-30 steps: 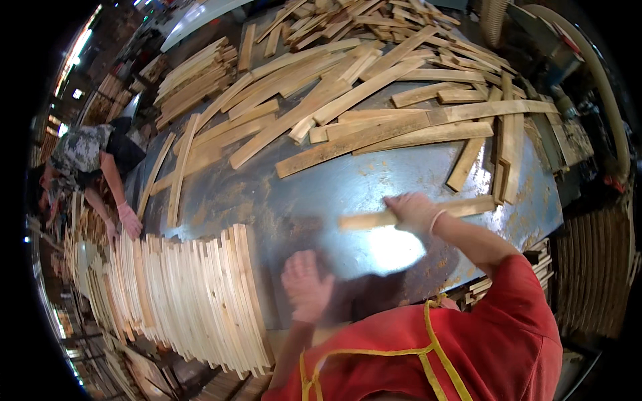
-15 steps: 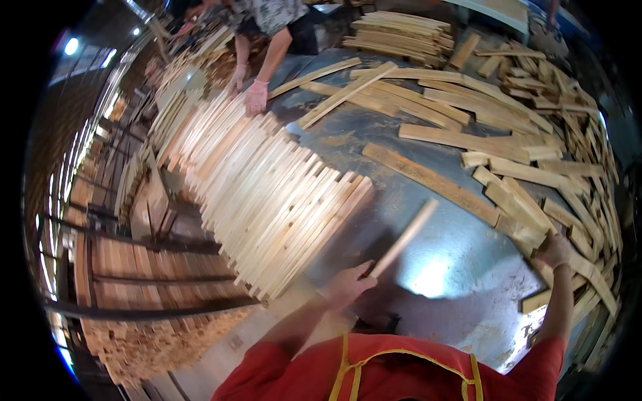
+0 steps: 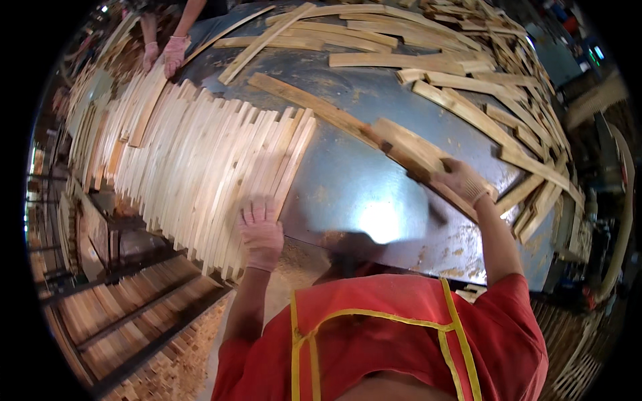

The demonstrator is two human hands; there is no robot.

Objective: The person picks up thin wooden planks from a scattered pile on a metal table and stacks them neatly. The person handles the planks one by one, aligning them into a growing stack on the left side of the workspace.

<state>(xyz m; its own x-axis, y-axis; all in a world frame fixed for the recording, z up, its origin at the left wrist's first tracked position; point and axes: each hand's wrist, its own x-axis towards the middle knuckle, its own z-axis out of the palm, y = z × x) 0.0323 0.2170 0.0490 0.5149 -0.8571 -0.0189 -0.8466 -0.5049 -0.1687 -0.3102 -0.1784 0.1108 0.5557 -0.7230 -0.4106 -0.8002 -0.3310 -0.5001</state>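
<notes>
My left hand [image 3: 261, 232], in a pale glove, lies with fingers stretched out over the near ends of a row of light wooden strips [image 3: 200, 160]. The strips stand packed side by side, their ends uneven. At the right, my gloved right hand [image 3: 463, 179] is closed around the near end of a short wooden board [image 3: 411, 144], which is somewhat blurred. Under and beside that board runs a longer, darker plank [image 3: 307, 103] slanting across the metal table [image 3: 348, 187]. Part of this plank is hidden by the board and my hand.
Many loose boards [image 3: 461, 107] lie scattered and heaped on the table's right side. Across the table, a co-worker's gloved hands [image 3: 164, 56] touch the far strips. A dark-framed rack of wood pieces [image 3: 134, 307] stands low at the left, by wood scraps on the floor.
My left hand has let go of a strip and moved left onto the row. My right hand has drawn a board inward from the heap. The view has shifted right.
</notes>
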